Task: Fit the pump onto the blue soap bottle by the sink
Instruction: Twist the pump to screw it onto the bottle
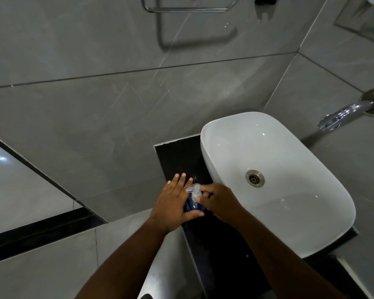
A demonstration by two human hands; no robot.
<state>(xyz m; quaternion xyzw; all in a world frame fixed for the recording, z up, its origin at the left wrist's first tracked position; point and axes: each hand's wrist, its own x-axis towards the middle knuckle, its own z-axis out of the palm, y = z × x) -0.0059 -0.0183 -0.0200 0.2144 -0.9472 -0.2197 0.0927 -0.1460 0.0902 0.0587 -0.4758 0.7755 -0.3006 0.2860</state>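
Observation:
The blue soap bottle (192, 204) stands on the black counter (177, 156) just left of the white sink. A clear plastic pump (194, 190) sits on its neck, nozzle pointing left. My left hand (175, 201) lies flat against the bottle's left side, fingers stretched out, thumb curled under the front of the bottle. My right hand (219, 200) pinches the pump collar between thumb and fingers from the right. Both hands hide most of the bottle.
The white basin (229, 134) with a metal drain (255, 178) fills the counter's right part. A chrome tap (345, 114) juts from the right wall. Grey tiled walls surround the counter, and a metal towel rail (186, 9) hangs at the top.

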